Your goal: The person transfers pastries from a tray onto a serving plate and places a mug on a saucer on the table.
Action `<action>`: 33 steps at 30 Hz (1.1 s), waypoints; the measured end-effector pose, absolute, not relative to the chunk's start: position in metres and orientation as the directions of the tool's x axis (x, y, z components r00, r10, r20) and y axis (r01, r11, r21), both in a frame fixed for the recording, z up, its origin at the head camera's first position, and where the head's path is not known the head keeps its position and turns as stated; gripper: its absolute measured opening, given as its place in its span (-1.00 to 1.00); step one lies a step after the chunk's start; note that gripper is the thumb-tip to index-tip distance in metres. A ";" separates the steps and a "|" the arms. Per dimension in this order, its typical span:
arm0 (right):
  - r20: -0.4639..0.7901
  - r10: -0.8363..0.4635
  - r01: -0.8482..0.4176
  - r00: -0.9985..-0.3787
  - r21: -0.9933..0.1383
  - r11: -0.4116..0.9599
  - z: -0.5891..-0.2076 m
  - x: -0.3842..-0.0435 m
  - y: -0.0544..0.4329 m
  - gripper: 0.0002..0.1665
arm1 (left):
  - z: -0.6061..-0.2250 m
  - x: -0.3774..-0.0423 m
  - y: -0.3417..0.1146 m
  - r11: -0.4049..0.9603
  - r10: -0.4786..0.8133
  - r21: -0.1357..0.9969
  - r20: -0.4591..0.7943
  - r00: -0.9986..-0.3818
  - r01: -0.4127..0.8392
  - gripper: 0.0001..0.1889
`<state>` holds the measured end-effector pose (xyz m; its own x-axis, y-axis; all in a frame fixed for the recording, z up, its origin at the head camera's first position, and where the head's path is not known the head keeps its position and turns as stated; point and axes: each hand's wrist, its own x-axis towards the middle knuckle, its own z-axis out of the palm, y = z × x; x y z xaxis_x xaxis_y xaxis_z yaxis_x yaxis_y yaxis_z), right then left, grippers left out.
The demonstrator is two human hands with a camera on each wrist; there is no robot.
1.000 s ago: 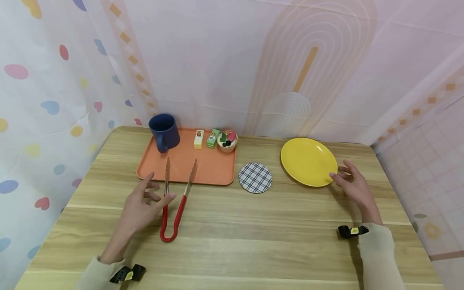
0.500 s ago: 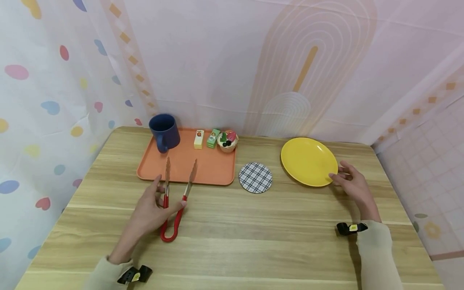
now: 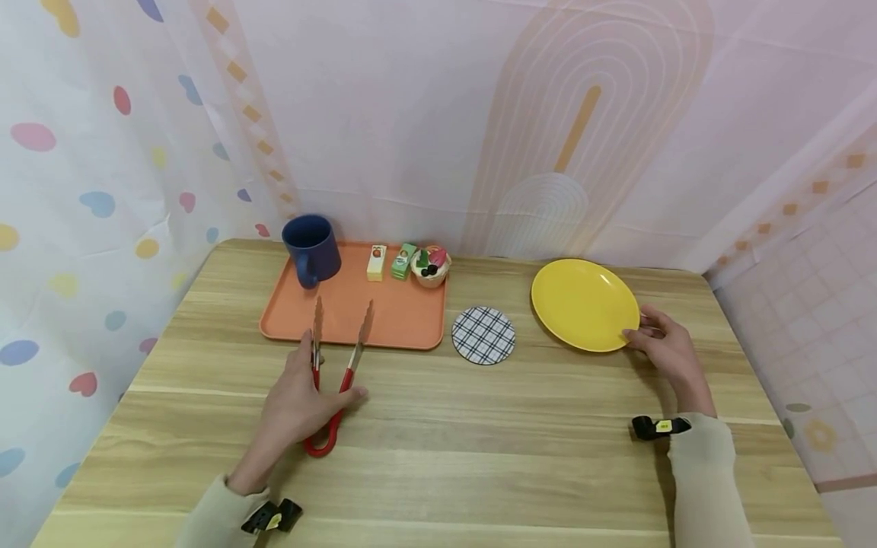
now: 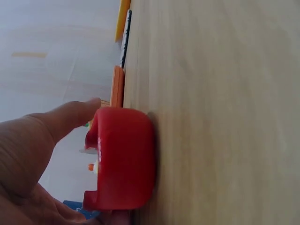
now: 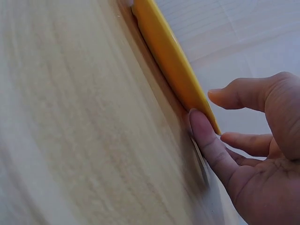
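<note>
My left hand point(image 3: 298, 399) straddles a pair of tongs point(image 3: 339, 411) with red handles and metal arms, which lies spread on the table. Its thumb reaches over the right handle while the fingers lie along the left arm. In the left wrist view the red bend of the tongs point(image 4: 125, 159) stands beside the thumb point(image 4: 70, 117). At the right, my right hand point(image 3: 670, 354) touches the near right rim of a yellow plate point(image 3: 585, 306) with its thumb. In the right wrist view the index finger is apart from the plate point(image 5: 171, 56); fingers behind are partly hidden.
An orange tray point(image 3: 404, 323) holds a blue mug point(image 3: 311, 247), a small yellow carton point(image 3: 376, 263), a small green carton point(image 3: 403, 261) and a fruit tart point(image 3: 430, 268). A round checked coaster point(image 3: 483, 336) lies between tray and plate. Patterned cloth hangs behind the table.
My left hand has moved right and come down around the tongs, its thumb now past the right handle. The right hand stays at the plate's rim, with its forearm shifted slightly; tongs and plate keep their places.
</note>
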<state>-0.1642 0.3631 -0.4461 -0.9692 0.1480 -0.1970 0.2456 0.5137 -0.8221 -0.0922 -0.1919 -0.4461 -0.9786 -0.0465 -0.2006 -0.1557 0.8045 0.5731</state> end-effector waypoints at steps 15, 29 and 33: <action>-0.165 0.170 0.232 -0.971 -0.814 0.532 -0.449 -0.166 0.367 -0.16 | -0.451 -0.096 -0.185 0.829 -0.058 0.545 -0.138 -0.989 -0.125 0.29; -0.184 0.184 0.254 -0.966 -0.823 0.508 -0.451 -0.166 0.364 -0.15 | -0.450 -0.094 -0.194 0.803 -0.029 0.593 -0.064 -0.998 -0.061 0.09; -0.187 0.188 0.258 -0.964 -0.822 0.508 -0.452 -0.167 0.364 -0.14 | -0.452 -0.094 -0.197 0.795 -0.035 0.604 -0.041 -0.999 -0.053 0.02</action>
